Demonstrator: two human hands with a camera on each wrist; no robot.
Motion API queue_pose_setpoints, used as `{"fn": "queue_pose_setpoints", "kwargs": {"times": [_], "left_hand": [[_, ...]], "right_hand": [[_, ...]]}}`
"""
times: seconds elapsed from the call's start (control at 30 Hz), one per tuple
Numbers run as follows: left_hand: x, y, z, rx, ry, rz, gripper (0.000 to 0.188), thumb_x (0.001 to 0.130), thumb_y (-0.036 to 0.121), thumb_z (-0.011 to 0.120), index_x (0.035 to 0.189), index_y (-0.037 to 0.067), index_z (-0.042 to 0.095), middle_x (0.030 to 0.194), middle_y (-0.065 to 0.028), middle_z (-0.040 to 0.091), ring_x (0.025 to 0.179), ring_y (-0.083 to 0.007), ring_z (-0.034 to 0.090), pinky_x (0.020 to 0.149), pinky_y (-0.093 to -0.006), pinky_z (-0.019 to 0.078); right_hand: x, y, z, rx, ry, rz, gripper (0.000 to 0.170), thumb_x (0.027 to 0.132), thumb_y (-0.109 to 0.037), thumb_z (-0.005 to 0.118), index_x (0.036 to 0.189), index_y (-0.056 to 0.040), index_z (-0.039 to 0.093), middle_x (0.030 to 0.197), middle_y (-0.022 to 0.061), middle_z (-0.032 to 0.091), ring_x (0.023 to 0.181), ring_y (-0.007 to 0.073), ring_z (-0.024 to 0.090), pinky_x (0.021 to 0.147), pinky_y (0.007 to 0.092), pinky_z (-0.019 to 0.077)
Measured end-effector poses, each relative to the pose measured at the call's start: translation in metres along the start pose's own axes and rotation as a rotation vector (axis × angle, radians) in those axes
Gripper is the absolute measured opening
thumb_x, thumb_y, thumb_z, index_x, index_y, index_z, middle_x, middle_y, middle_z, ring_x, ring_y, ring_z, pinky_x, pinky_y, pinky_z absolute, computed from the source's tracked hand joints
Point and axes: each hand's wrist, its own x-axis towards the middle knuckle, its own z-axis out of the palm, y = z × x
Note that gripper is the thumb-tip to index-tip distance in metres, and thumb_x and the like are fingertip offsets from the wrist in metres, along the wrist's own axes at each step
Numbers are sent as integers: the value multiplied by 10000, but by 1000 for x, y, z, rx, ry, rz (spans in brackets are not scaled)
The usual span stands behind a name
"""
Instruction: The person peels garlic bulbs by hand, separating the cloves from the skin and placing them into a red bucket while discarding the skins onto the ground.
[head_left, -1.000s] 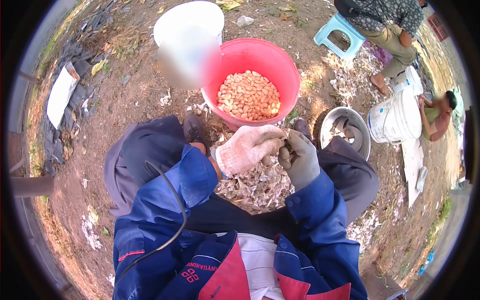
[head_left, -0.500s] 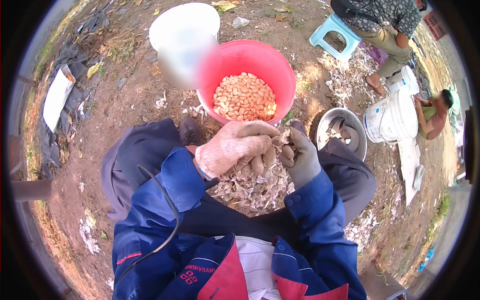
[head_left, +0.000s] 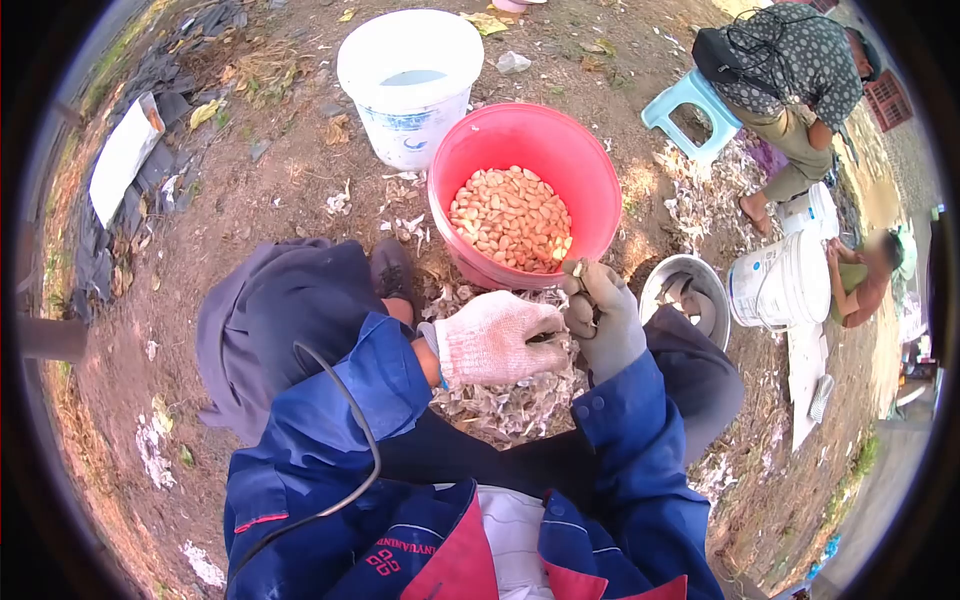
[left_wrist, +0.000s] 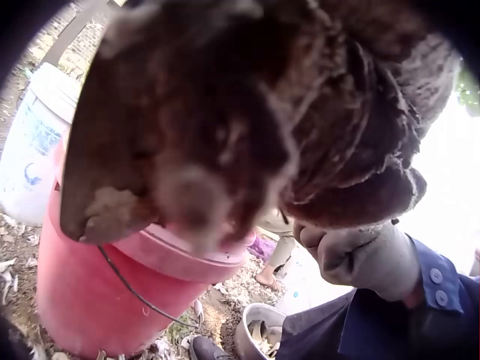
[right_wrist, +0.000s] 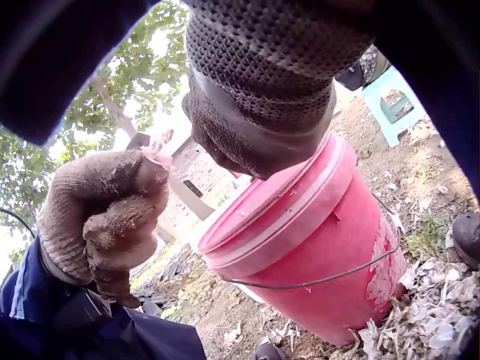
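My left hand (head_left: 500, 340), in a whitish knitted glove, hangs palm down over a pile of papery garlic skins (head_left: 510, 410) between my legs. In the right wrist view its thumb and finger pinch a scrap of pinkish-white garlic skin (right_wrist: 159, 152). My right hand (head_left: 608, 325), in a grey coated glove, is just to its right, fingers curled. A small garlic piece (head_left: 578, 272) shows at its fingertips, mostly hidden by the glove. Just beyond both hands stands a red bucket (head_left: 592, 180), part filled with pale orange garlic cloves (head_left: 512, 220).
A white bucket (head_left: 405, 125) stands behind the red one. To the right are a metal bowl (head_left: 720, 335) with dark pieces in it and a white pail (head_left: 775, 280). A person (head_left: 790, 70) bends beside a blue stool (head_left: 665, 105); another person (head_left: 865, 290) sits farther right.
My hands, close together over a papery piece earlier, are now apart. The left hand has drawn back toward my lap, while the right stays raised. The head view has shifted slightly.
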Motion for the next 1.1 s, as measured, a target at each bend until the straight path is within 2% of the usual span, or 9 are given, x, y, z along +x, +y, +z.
{"fn": "queue_pose_setpoints", "kwargs": {"times": [0.17,0.3,0.33,0.4,0.53,0.67,0.77,0.9,1.1], "left_hand": [[-2,-8,15,126,-105,-129,410,968,444,658,1098,58,709,891,-218,710,891,-422,712,797,-495,559],[-3,-16,4,42,56,8,316,990,344,646,1102,58,718,898,-208,723,891,-398,723,795,-465,570],[-4,-12,-3,-101,61,-7,259,987,278,650,1084,49,724,893,-185,733,857,-327,741,782,-418,573],[-7,-3,-16,-406,1,-84,258,982,252,662,1110,42,735,892,-130,735,791,-210,724,739,-347,564],[-1,-2,-12,-642,-67,-262,280,986,256,668,1155,43,736,906,-104,722,763,-162,704,705,-312,553],[5,-22,-1,-57,238,-127,287,940,239,701,1142,36,719,942,-151,735,796,-231,733,739,-357,566],[9,-8,-10,-103,366,-242,308,920,238,714,1148,31,706,958,-171,734,872,-249,744,799,-362,569],[19,-7,8,-225,570,-100,310,898,168,735,1178,39,703,1011,-162,747,956,-232,749,866,-341,570],[30,-3,16,-97,514,2,273,902,119,705,1167,54,708,1013,-166,734,966,-301,740,850,-379,572]], "right_hand": [[36,-7,26,-279,-39,-114,316,1028,-299,682,1125,1,665,821,34,629,505,50,423,442,220,281],[44,-7,24,48,28,65,478,1060,-283,653,1335,96,563,1050,125,675,736,94,581,553,209,413],[43,-7,21,47,33,67,478,1060,-283,653,1335,96,563,1050,125,675,736,94,581,553,209,413],[37,-6,13,108,-101,28,515,1071,-248,618,1403,129,508,1228,178,658,1001,171,657,757,249,549],[28,-2,5,-111,-206,-153,610,1038,-229,650,1454,153,419,1238,169,615,1099,226,647,992,352,557],[18,-7,2,43,-229,-147,654,1029,-171,642,1516,154,349,1408,226,557,1262,288,621,1088,437,526],[11,-7,-1,90,-213,-157,650,1038,-162,623,1543,129,335,1465,237,539,1323,311,598,1105,468,514],[12,5,-16,105,-233,-89,591,1076,-185,570,1566,63,353,1466,192,570,1337,316,590,1117,491,495],[13,24,-8,153,-433,-122,520,1111,-249,515,1539,32,420,1445,147,597,1326,289,598,1121,476,483]]}}
